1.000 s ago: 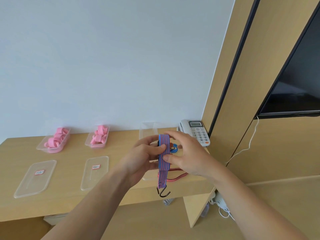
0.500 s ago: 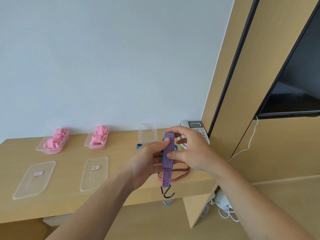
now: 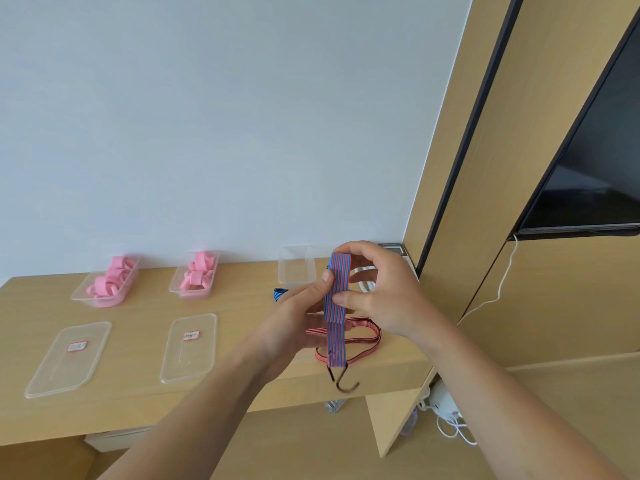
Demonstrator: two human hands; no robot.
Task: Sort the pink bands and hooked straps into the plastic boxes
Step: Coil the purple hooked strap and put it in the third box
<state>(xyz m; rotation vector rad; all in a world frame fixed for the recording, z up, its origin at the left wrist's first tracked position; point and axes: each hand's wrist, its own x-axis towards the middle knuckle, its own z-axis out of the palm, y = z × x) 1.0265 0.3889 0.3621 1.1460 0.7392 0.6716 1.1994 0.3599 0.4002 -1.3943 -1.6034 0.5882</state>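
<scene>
Above the wooden desk, both hands, left and right, pinch a folded blue-and-red striped elastic strap, limp and light, best gripped mid-fold, its metal hooks dangling.

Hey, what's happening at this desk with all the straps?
A person holds a folded striped strap above the desk, pinched between the left hand and the right hand, its hooks dangling below. Two boxes at the back already hold pink bands, with two lids lying in front. A third box stands empty, and a red strap lies on the desk.
</scene>
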